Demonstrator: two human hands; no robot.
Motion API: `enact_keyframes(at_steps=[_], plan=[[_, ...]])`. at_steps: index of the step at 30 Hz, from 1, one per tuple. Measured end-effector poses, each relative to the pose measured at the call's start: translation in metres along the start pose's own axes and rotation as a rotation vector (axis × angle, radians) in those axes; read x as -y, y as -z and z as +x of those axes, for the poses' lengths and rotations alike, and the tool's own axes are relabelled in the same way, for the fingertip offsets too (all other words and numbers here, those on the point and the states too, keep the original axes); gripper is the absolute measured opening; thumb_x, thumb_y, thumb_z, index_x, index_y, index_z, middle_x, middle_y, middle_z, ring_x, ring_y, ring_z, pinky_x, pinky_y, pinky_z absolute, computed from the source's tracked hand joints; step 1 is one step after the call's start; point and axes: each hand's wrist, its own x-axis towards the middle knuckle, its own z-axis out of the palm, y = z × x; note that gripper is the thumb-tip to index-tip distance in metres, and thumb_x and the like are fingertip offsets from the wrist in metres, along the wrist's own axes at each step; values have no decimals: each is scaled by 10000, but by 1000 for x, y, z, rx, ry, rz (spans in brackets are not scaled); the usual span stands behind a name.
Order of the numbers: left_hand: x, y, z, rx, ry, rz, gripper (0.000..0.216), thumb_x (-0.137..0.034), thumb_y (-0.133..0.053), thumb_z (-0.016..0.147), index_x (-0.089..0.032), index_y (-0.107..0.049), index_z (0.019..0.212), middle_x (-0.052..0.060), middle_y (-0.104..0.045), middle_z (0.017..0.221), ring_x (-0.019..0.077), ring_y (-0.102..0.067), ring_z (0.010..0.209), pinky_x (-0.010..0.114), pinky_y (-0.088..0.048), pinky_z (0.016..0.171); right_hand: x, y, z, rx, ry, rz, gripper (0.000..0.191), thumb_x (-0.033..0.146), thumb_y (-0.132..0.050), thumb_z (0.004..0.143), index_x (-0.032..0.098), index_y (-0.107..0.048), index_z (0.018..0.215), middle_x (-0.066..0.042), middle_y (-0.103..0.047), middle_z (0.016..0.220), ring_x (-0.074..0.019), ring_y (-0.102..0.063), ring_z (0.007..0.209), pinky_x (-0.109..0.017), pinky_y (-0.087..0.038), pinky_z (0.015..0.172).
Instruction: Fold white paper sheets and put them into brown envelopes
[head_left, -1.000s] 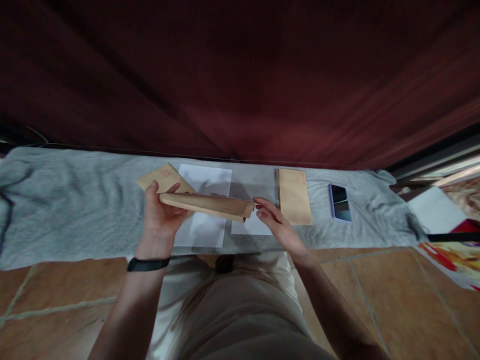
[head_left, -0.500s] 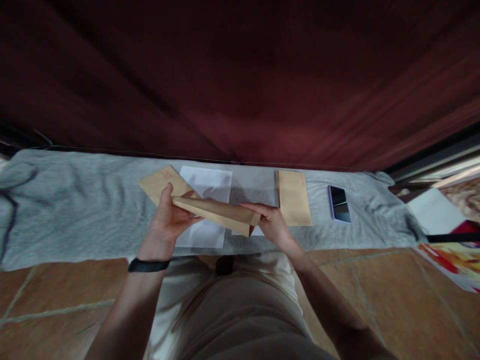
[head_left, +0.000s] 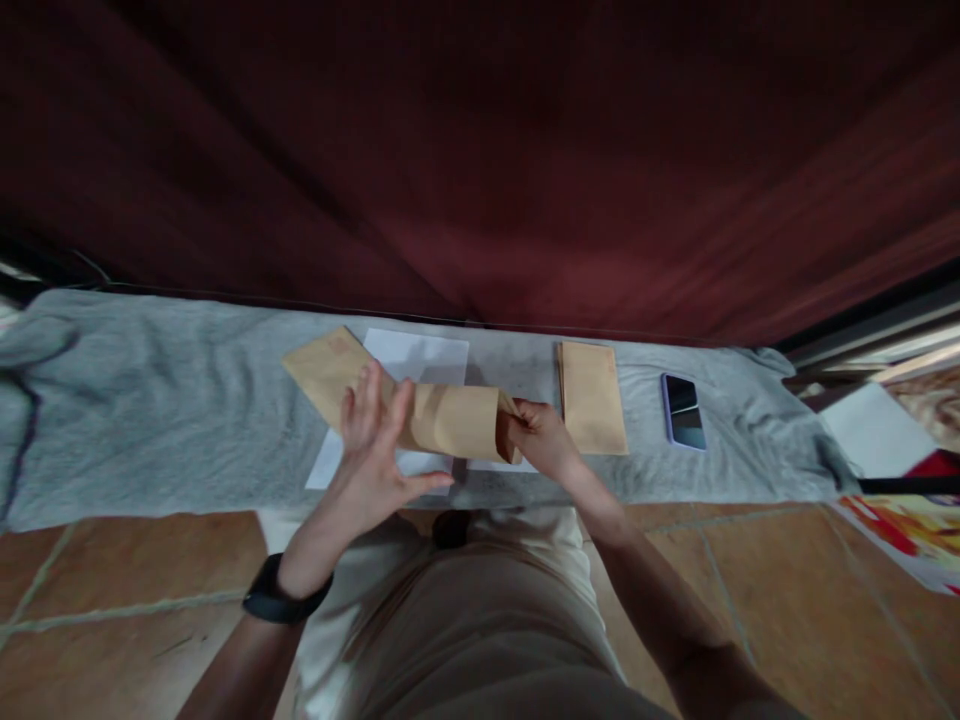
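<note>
My right hand pinches the right end of a brown envelope held just above the grey cloth. My left hand has its fingers stretched out flat against the envelope's left part, thumb pointing right. Under them lie white paper sheets and another brown envelope at an angle.
A stack of brown envelopes lies right of my hands, with a phone further right on the cloth. A dark red curtain hangs behind. Tiled floor and a white box are at the right.
My left hand let go of the envelope's left end and spread flat against it. My right hand closed on the right end. The envelope turned its broad face toward me.
</note>
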Motion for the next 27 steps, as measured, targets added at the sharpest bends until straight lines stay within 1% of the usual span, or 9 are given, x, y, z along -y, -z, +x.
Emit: enact_keyframes(at_steps=[2, 5, 7, 10, 15, 18, 21, 23, 27], plan=[[-2, -6, -5, 117, -73, 111, 1142, -601, -927, 548, -283, -425, 1523, 169, -152, 1716, 489, -81, 1561, 711, -14, 1215, 0, -7, -1, 52, -33, 37, 243, 186, -487, 791, 187, -727, 760, 29, -662, 686, -144, -616, 683, -215, -452, 626], [4, -15, -11, 204, -135, 241, 1049, -565, -896, 624, -291, -429, 1522, 175, -223, 1696, 478, -175, 1548, 704, -43, 1219, 0, -15, -5, 125, -83, 79, 205, 186, -493, 784, 177, -692, 736, 38, -630, 662, -121, -566, 636, -197, -417, 587], [9, -17, -14, 221, -154, 286, 1011, -536, -881, 653, -281, -432, 1521, 185, -298, 1661, 477, -225, 1532, 698, -51, 1222, -2, -18, -8, 143, -107, 94, 189, 180, -491, 778, 177, -674, 731, 40, -622, 657, -114, -550, 622, -194, -410, 581], [15, -18, -17, 237, -164, 294, 1015, -524, -862, 669, -265, -408, 1539, 199, -396, 1591, 476, -293, 1500, 685, -64, 1227, -7, -22, -11, 133, -128, 122, 182, 184, -489, 772, 184, -670, 760, 38, -631, 680, -116, -561, 634, -195, -415, 588], [18, -19, -19, 233, -174, 295, 1053, -480, -837, 697, -255, -326, 1589, 193, -454, 1535, 460, -360, 1458, 657, -87, 1240, -17, -26, -11, 124, -131, 192, 240, 190, -475, 765, 176, -694, 863, 19, -671, 749, -124, -590, 677, -201, -435, 612], [14, -20, -16, 250, -177, 317, 1031, -428, -818, 722, -263, -306, 1602, 181, -481, 1508, 444, -394, 1433, 641, -95, 1247, -25, -27, -9, 118, -137, 216, 235, 210, -474, 763, 172, -687, 856, 8, -673, 770, -123, -582, 694, -207, -444, 631], [4, -22, -10, 280, -181, 343, 1016, -375, -794, 745, -275, -279, 1615, 172, -493, 1488, 431, -402, 1424, 624, -123, 1249, -35, -26, -9, 99, -160, 286, 216, 254, -486, 767, 177, -675, 837, 3, -661, 768, -117, -562, 680, -213, -449, 634], [-2, -25, -6, 294, -170, 345, 983, -349, -772, 766, -290, -280, 1615, 161, -501, 1474, 425, -409, 1414, 616, -160, 1243, -41, -25, -10, 86, -184, 338, 190, 285, -510, 776, 178, -662, 816, 6, -638, 727, -110, -537, 639, -212, -437, 610], [-9, -33, -3, 324, -159, 359, 942, -324, -752, 793, -304, -290, 1614, 157, -532, 1424, 422, -465, 1352, 623, -239, 1208, -52, -23, -12, 97, -223, 429, 157, 329, -564, 776, 185, -623, 758, 29, -568, 635, -88, -457, 543, -201, -373, 526]])
